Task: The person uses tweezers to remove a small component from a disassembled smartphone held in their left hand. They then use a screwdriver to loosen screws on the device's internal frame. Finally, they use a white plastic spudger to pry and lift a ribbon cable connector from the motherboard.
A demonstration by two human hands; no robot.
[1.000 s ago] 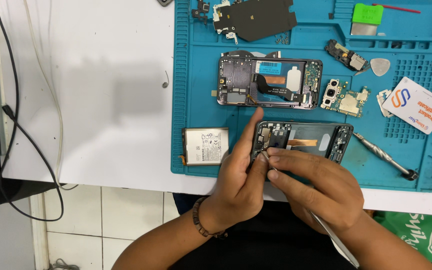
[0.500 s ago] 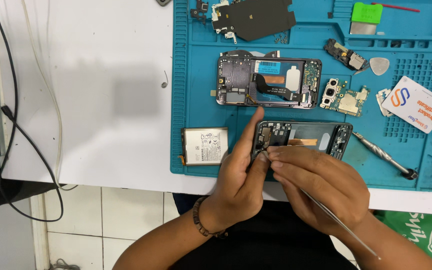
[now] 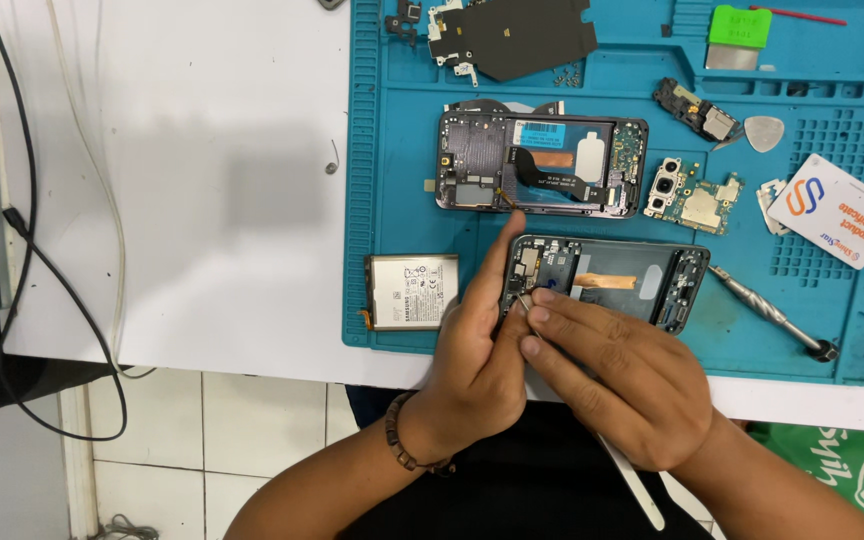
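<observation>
An opened phone frame (image 3: 642, 280) lies near the front of a blue repair mat (image 3: 402, 150). My left hand (image 3: 477, 360) grips the frame's left end, index finger stretched up along its edge, and pinches a small part there. My right hand (image 3: 627, 385) holds white tweezers (image 3: 637, 490), whose tail sticks out toward me below the palm; its fingertips meet the left hand's at the frame's lower left corner. The tweezer tips are hidden by my fingers. A second opened phone body (image 3: 542, 175) lies just beyond.
A flat battery (image 3: 412, 292) lies left of my hands. A camera board (image 3: 690, 195), a screwdriver (image 3: 772, 312), a white card (image 3: 837, 210), a pick (image 3: 762, 132) and a black cover plate (image 3: 522, 35) sit on the mat. Black cables (image 3: 27, 250) hang off the white table's left.
Both hands stay at the frame's lower left corner. The tweezers' tail has shifted slightly under my right hand.
</observation>
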